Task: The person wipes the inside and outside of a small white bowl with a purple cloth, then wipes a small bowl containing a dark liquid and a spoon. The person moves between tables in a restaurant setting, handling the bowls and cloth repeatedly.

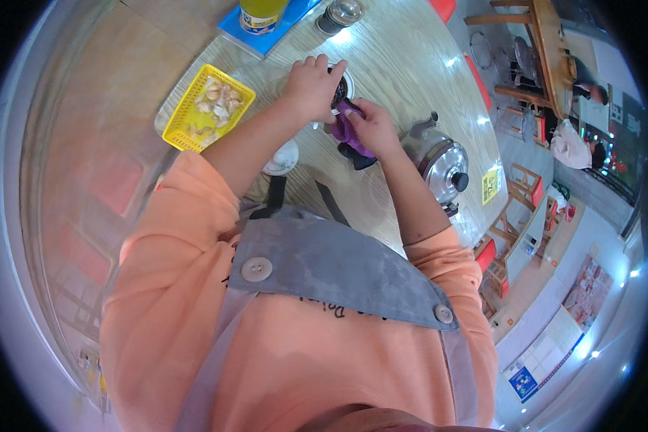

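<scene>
My left hand (314,86) is closed around a small white pot (350,81) with dark contents, its fingers over the rim. A purple cloth (345,129) is gripped in my right hand (375,127), which holds it at the pot's near side. A black piece of cloth or similar (358,157) hangs under the purple one. Nearer to me, partly behind my left forearm, lies a round white lid (282,157) with a faint pattern. A steel kettle (440,164) with a black knob stands to the right of my right forearm.
A yellow plastic basket (179,110) with garlic stands at the table's left edge. Beyond are a blue box or board (259,46) bearing a container of yellow liquid (262,13), and a glass jar (341,15). Red-seated chairs, further tables and people are at the right.
</scene>
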Demonstrator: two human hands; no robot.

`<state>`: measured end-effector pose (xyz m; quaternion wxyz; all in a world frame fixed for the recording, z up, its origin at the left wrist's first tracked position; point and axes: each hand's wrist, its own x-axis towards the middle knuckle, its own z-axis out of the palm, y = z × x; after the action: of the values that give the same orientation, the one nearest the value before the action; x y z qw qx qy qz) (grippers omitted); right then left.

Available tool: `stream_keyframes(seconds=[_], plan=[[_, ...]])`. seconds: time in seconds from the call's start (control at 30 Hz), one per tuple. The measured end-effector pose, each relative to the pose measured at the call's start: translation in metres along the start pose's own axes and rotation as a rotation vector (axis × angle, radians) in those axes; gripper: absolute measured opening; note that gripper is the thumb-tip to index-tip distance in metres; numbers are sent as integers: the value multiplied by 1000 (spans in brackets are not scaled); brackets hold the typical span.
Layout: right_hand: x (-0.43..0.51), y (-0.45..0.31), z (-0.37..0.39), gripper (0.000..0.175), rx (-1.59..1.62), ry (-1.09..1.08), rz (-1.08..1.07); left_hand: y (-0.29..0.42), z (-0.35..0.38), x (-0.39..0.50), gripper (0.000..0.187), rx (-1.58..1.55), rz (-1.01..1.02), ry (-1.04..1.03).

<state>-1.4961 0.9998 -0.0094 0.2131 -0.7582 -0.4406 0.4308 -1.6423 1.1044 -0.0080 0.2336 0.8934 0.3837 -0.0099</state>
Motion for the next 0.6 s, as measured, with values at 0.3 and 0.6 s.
stream_keyframes(seconds=[0.3,0.6], plan=[[-58,24,-36,22,1384,-264,-75,-25,-28,-47,58,-823,103,140],[-156,25,-64,33,1773,-176,-467,66,-20,-90,49,-780,498,-370]])
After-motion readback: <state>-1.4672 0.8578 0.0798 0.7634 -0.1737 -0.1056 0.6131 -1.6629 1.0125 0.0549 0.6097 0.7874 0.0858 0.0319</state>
